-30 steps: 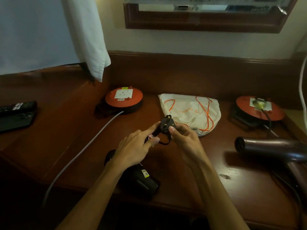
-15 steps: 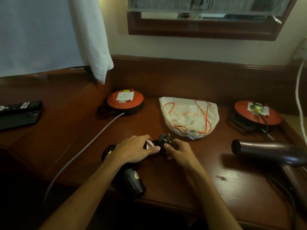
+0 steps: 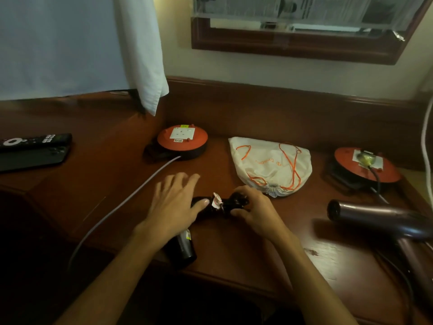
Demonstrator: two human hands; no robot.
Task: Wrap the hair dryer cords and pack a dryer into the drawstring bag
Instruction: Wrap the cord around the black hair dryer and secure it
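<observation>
**Two hands on the black dryer at the desk's front edge**

A black hair dryer (image 3: 185,247) lies on the wooden desk (image 3: 246,249), its barrel pointing toward the near edge and partly hidden under the left wrist. The left hand (image 3: 174,205) hovers over it with fingers spread and straight, the thumb tip touching the dark handle — nothing is gripped. The right hand (image 3: 255,211) curls its fingers round the black plug (image 3: 236,201) and the bundled cord at the handle's end, just beside a small white tag (image 3: 216,200).

Behind the hands, the white drawstring bag (image 3: 269,165) with orange cords lies flat, its gathered mouth facing the right hand and close to it. A second, purplish hair dryer (image 3: 379,219) rests at the right, well apart from the bag, its cord trailing off the front.

Two orange extension reels sit at the back — the left reel (image 3: 182,139) with a grey cable (image 3: 121,207) running forward, the right reel (image 3: 366,166) with a plug in it. A remote (image 3: 35,140) and a phone (image 3: 32,158) lie at far left.
</observation>
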